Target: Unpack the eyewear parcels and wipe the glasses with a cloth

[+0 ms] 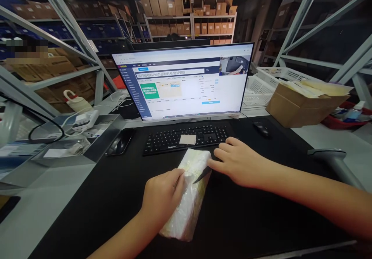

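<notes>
A long package in white and yellowish plastic wrap lies slanted on the black desk mat, in front of the keyboard. My left hand is closed on its left side, thumb on top. From my right hand, closed at the package's upper right, a black pointed blade slopes down to the left. Its tip rests against the wrap; its handle is hidden in my fingers. On the keyboard sits a small beige card-like square.
Behind the keyboard stands a lit monitor. A mouse, a cardboard box and a handheld scanner are to the right. At left are a phone and a grey tray. White baskets stand behind the box.
</notes>
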Tool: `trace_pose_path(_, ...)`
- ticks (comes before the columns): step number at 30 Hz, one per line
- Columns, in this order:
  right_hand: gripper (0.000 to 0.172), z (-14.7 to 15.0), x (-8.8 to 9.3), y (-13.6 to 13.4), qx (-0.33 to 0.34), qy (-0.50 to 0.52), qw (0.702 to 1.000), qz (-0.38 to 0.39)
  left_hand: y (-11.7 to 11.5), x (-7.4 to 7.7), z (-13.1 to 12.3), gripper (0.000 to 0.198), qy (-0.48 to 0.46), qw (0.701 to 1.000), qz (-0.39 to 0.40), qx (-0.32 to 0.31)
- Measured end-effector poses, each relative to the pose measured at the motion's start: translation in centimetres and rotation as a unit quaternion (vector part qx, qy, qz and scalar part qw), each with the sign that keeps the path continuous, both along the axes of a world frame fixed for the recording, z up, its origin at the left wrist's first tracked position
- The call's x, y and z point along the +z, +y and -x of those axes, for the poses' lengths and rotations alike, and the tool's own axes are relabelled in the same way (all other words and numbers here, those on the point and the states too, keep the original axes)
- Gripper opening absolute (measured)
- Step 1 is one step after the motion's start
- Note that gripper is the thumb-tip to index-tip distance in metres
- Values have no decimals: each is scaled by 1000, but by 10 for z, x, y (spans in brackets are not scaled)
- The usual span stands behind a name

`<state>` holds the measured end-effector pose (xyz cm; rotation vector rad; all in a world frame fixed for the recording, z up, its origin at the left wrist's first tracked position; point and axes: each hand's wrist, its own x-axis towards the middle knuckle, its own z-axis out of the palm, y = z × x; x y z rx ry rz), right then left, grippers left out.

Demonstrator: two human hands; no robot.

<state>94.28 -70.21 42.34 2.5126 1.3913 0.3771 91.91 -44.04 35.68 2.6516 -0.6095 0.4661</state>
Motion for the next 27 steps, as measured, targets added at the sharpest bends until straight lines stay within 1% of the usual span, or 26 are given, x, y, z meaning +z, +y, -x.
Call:
trace_pose_path(2, 24, -10, 1, 2, -3, -25, 1000, 17, 1, -1, 1, 30, -5, 1000, 8, -6)
trace_pose_path(4, 25, -29, 0, -10, -31, -46, 998, 33, 2, -3, 1, 30, -16, 1000, 20, -7)
trace_pose_path(6, 24, -53, -3, -32, -90, -70, 992, 53, 3, -4, 2, 30, -29, 999, 34, -6)
trace_pose_path(8, 21, -70, -6, -56, -172, -96, 978, 69, 3, -5, 2, 30, -37, 998, 42, -9)
trace_pose_path(10, 24, -74, -8, -71, -230, -99, 966, 57, 2, -5, 1, 29, -38, 998, 40, -17)
trace_pose_path(11, 26, -69, -8, -72, -236, -87, 967, 39, 1, -4, 0, 28, -34, 999, 37, -20)
trace_pose_path(12, 28, -61, -8, -70, -226, -69, 972, 16, -1, -4, -1, 28, -30, 999, 31, -22)
trace_pose_path(14, 29, -38, -6, -53, -167, -26, 985, -19, -3, -2, -2, 27, -20, 999, 17, -25)
trace_pose_path(17, 22, -7, -3, -18, -60, 6, 998, -11, -3, -1, -3, 27, -14, 1000, 9, -23)
trace_pose_path(19, 18, -3, -3, -3, -28, -2, 1000, 3, -2, -2, -2, 28, -18, 999, 16, -24)
trace_pose_path(21, 19, -15, -5, -3, -33, -20, 999, 15, -1, -4, 0, 29, -23, 999, 24, -25)
trace_pose_path(23, 21, -37, -7, -17, -76, -43, 996, 32, 0, -6, 2, 30, -22, 999, 29, -25)
trace_pose_path(25, 18, -58, -9, -42, -154, -71, 984, 56, -1, -7, 3, 31, -14, 999, 33, -23)
trace_pose_path(27, 19, -69, -11, -67, -234, -90, 965, 73, -1, -4, 3, 31, 12, 999, 31, -16)
